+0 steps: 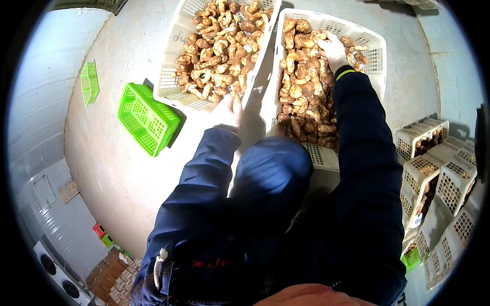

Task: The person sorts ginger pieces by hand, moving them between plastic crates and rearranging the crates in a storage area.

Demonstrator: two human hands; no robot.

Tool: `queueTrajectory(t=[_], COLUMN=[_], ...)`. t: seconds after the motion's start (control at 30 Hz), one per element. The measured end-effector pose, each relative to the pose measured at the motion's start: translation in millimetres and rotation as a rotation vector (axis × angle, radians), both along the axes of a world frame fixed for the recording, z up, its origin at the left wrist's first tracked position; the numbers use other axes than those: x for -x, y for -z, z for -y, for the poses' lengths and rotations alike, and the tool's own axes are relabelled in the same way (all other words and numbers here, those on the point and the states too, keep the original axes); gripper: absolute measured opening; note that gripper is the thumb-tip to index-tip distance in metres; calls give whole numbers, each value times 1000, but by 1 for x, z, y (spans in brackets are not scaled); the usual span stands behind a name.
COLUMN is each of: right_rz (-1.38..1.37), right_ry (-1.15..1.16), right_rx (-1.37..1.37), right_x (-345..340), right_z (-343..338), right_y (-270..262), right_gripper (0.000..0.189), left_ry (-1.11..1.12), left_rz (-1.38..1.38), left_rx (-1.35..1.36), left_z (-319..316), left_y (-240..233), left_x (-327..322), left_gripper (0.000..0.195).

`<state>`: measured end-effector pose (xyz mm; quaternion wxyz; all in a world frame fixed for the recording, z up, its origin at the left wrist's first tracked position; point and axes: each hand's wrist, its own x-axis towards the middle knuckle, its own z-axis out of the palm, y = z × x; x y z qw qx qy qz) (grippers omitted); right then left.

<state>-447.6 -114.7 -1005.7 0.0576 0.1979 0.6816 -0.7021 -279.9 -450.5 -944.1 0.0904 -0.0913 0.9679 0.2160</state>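
Note:
Two white plastic crates of brown and cream mushrooms stand on the floor before me. My left hand (228,111), gloved in white, is at the near edge of the left crate (168,53), its fingertips touching the rim or the mushrooms (220,57) there. Over the far part of the right crate (377,46) is my right hand (334,49), also in a pale glove. Its fingers are on the mushrooms (306,76); whether it grips one is hidden. My right sleeve covers part of that crate.
A green plastic basket (147,118) lies left of the crates, with a smaller green basket (90,83) farther left. Stacked white crates (419,172), some with mushrooms, line the right side. Cardboard and boxes (122,281) are at the lower left, near a fan unit (59,273).

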Motion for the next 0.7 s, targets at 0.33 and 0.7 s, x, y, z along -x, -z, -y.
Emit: queueTrajectory(t=[0.33, 0.7], right_rz=[-182, -666], right_ry=[-67, -613], right_rx=[631, -928], right_x=[-51, -58], right_z=[-31, 33], right_y=[-96, -72], right_gripper=[59, 60], left_ry=[-28, -38], left_rz=[32, -24], left_rx=[-14, -48], left_z=[1, 8], left_y=[-11, 1], left_x=[0, -5], left_gripper=[42, 39])
